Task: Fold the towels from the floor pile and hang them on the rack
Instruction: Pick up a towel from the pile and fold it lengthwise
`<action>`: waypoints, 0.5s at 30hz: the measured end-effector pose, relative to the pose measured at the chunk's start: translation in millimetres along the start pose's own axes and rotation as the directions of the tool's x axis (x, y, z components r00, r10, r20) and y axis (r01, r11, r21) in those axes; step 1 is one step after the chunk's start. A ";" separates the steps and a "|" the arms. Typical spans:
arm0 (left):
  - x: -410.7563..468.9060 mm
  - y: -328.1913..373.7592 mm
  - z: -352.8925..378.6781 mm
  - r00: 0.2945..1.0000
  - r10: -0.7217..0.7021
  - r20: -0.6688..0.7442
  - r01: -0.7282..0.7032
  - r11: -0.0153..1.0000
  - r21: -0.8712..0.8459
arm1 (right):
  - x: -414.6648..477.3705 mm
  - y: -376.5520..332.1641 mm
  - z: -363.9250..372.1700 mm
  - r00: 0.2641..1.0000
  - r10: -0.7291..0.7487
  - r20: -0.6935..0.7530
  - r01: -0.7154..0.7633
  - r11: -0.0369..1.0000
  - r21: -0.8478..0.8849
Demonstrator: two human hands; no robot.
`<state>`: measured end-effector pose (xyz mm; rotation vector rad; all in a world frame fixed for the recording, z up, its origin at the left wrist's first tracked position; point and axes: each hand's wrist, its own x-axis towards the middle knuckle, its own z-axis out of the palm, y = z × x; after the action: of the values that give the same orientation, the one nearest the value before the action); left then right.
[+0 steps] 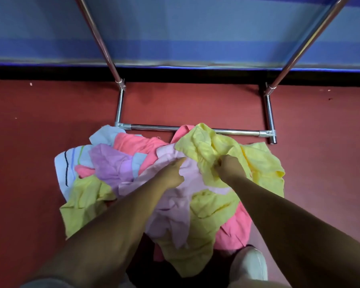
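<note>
A heap of towels point(133, 163) lies on the red floor: yellow, pink, coral, lilac, light blue and one white with stripes. My right hand point(230, 168) grips a bunched fold of the yellow towel point(212, 146) at the top of the heap. My left hand point(173, 175) rests on the pale pink towel point(175, 204) with the index finger stretched toward the yellow one. The chrome rack point(195, 129) stands just behind the heap, and only its base bars and two slanted uprights show.
A blue striped wall with a black skirting point(175, 73) runs behind the rack. Red floor point(29, 142) spreads to both sides of the heap. A light-coloured shoe point(249, 265) stands at the heap's near edge, bottom right.
</note>
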<state>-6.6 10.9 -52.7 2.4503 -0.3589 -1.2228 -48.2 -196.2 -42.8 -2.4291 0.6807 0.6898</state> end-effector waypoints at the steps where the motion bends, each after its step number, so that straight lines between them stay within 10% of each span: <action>1: -0.5 -0.3 -0.9 1.000 0.001 0.004 -0.001 1.000 -0.017 | 2.1 -0.7 -2.2 1.000 -0.010 -0.025 0.011 0.999 0.038; 6: -3.9 18.6 -32.9 0.992 -0.035 -0.125 0.000 0.964 -0.265 | -8.8 -38.5 -42.2 0.982 -0.185 0.037 0.151 0.890 0.430; 11: -50.7 68.8 -88.1 0.997 -0.043 -0.057 -0.033 0.423 -0.905 | -49.7 -84.6 -105.2 0.941 -0.337 0.024 0.225 0.677 0.701; 15: -109.5 106.7 -119.4 0.974 0.080 -0.214 -0.228 0.323 -0.918 | -107.3 -115.2 -152.3 0.877 -0.475 -0.073 0.360 0.550 0.753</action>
<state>18.8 -16.4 137.6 1.3669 0.1682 -0.7823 -11.2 -167.6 171.2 -1.6253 0.2100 0.2728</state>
